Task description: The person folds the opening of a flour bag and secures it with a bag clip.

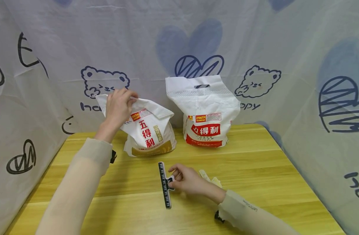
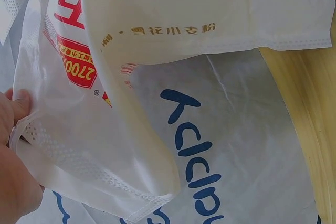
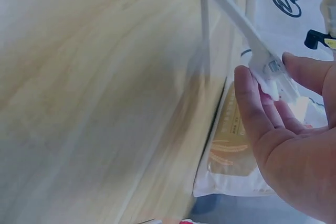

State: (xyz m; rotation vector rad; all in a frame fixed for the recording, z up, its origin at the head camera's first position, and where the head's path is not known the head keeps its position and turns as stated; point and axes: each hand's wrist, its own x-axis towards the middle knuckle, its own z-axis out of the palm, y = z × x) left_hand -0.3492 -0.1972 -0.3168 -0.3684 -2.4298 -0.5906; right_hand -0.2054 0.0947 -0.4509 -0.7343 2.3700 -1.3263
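My left hand (image 1: pixel 119 106) grips the folded-over top of the left flour bag (image 1: pixel 148 125), a white bag with red characters and a gold band at its base. The left wrist view shows the bag's perforated top edge (image 2: pixel 100 174) pinched between thumb and fingers. Lower down, in front of that bag, my right hand (image 1: pixel 186 179) holds a long bag clip (image 1: pixel 164 186) with a black-and-white piano-key pattern. Seen from the right wrist, thumb and fingers pinch the clip's handle (image 3: pixel 268 72), and its long bar points away from the palm.
A second flour bag (image 1: pixel 205 114), with red bands and a cut-out handle, stands upright to the right. Behind my right wrist lies a pale yellowish item (image 1: pixel 208 176), partly hidden, on the wooden table (image 1: pixel 255 173). A printed cloth (image 1: pixel 144 39) hangs behind and at the sides.
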